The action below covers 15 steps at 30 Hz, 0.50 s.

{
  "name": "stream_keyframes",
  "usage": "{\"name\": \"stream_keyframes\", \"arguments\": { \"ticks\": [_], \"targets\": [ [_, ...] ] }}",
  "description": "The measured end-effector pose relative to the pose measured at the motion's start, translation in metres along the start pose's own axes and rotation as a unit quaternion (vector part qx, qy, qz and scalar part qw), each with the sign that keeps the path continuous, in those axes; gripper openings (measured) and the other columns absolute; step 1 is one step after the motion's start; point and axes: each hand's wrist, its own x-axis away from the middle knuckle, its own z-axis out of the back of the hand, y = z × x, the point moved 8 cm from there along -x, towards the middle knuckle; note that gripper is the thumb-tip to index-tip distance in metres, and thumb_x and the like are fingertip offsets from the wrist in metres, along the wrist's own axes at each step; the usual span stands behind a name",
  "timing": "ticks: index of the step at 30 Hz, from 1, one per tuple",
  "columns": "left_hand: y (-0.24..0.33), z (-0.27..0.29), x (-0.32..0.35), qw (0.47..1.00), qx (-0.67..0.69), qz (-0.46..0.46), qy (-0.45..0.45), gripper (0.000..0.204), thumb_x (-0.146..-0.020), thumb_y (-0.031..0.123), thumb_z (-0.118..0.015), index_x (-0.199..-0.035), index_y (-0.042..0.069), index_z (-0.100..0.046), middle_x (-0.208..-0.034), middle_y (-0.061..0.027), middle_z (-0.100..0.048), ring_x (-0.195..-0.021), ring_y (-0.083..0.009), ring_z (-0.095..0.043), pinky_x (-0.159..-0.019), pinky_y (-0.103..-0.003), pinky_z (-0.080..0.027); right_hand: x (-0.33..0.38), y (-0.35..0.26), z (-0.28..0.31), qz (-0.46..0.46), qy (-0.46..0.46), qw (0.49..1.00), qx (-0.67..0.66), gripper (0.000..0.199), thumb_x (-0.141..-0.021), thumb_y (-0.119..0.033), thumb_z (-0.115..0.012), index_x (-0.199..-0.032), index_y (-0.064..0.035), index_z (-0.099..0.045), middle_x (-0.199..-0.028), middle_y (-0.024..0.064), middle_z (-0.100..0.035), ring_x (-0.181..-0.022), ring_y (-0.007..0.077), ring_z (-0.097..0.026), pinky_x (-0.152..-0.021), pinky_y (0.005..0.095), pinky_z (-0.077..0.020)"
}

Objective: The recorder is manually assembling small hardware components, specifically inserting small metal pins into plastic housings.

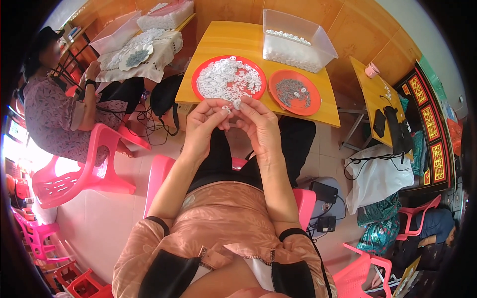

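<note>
My left hand (204,123) pinches a small white plastic piece (226,108) between thumb and fingers. My right hand (260,124) is closed on another white piece (237,104), rounder in outline, right beside the first. Both hands are raised together at the table's near edge. Just beyond them, a red round tray (194,82) carries a heap of flat white pieces, some with two holes. To its right sits an orange-red plate (314,108) with a pile of small grey metal parts and a couple of white pieces on top.
A clear plastic bin (298,53) of white pieces stands at the back of the yellow table (218,38). At left a person (59,109) sits by a cloth-covered table (161,62). Pink chairs (94,164), cables and bags stand around; another yellow table (370,92) is at right.
</note>
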Motion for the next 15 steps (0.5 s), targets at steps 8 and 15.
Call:
{"name": "stream_keyframes", "arguments": {
  "ticks": [8,15],
  "targets": [
    [0.0014,-0.0018,0.0007,0.999,-0.042,-0.013,0.004,0.018,-0.087,0.004,-0.058,-0.104,0.001,-0.059,-0.084,-0.0055,-0.064,-0.066,-0.0077,-0.055,-0.061,-0.02,-0.042,0.0005,0.0066,-0.0024,-0.036,-0.011,0.998,-0.049,0.021,-0.085,-0.007,-0.064,-0.105,-0.0021,-0.061,-0.092,0.0066,-0.066,-0.079,0.0123,-0.063,-0.062,0.0215,-0.0468],
    [0.0046,-0.0035,0.003,0.997,-0.066,-0.028,0.019,0.018,-0.087,0.003,-0.059,-0.104,0.0,-0.059,-0.084,-0.0058,-0.064,-0.065,-0.0072,-0.056,-0.062,-0.019,-0.043,0.0023,0.0006,-0.0047,-0.001,-0.006,1.0,-0.013,0.02,-0.083,-0.006,-0.065,-0.103,-0.0012,-0.063,-0.089,0.0057,-0.066,-0.076,0.0105,-0.063,-0.059,0.0191,-0.0459]
  ]
}}
